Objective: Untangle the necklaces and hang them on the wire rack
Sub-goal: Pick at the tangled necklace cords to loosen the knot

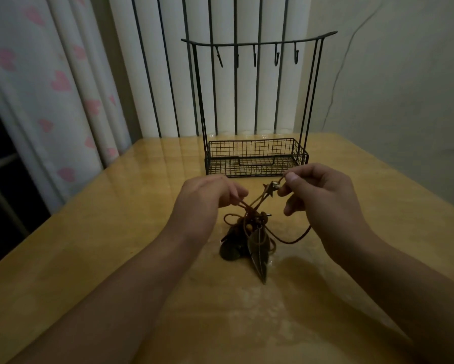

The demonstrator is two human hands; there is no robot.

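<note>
Head view — necklaces [249, 229] knotted, brown

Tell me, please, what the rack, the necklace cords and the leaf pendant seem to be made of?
Rack: thin black metal wire, matte painted, judging by the welded grid basket and hooks. Necklace cords: brown, round, dull, probably leather or waxed cotton. Leaf pendant: dark, faintly shiny with a raised midrib, likely aged metal; the dim light leaves this open.

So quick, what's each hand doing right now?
Left hand: pinching a brown cord of the tangled necklaces.
Right hand: pinching a cord end by the star charm.
</note>
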